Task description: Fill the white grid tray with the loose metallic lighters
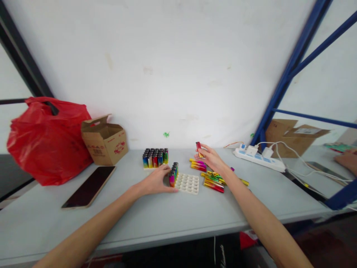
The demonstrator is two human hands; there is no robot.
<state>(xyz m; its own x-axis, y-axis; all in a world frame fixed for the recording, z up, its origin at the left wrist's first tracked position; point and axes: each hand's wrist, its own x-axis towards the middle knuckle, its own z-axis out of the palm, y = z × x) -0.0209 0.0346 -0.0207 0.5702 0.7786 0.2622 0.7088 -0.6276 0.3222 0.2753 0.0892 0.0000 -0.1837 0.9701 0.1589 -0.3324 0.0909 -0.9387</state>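
Head view: a single lighter, red with a gold band, stands up out of the right hand, whose fingertips are pinched together on it. That hand is raised just above a loose heap of lighters lying flat in rainbow colours, a little right of the middle of the worktop and toward its back edge.

Just beside the heap, on its left, lies a white tray dimpled with round sockets. A short row of lighters stands upright along the tray's left side; the other sockets are bare. The left hand rests on the worktop against that left side, fingers curled loosely and touching the nearest standing lighter, but I cannot tell whether it grips one.

Behind the left hand, closer to the back edge, a full tray of lighters stands packed with black tops up.

Further left, an open cardboard box sits at the back edge, with a bulging red plastic bag touching it at the left end. A phone lies face up in front of them, nearer the front edge.

To the right, near the back edge, a white power strip lies with plugs and white cables in it. Beyond the right end another person's hand rests on a neighbouring table.
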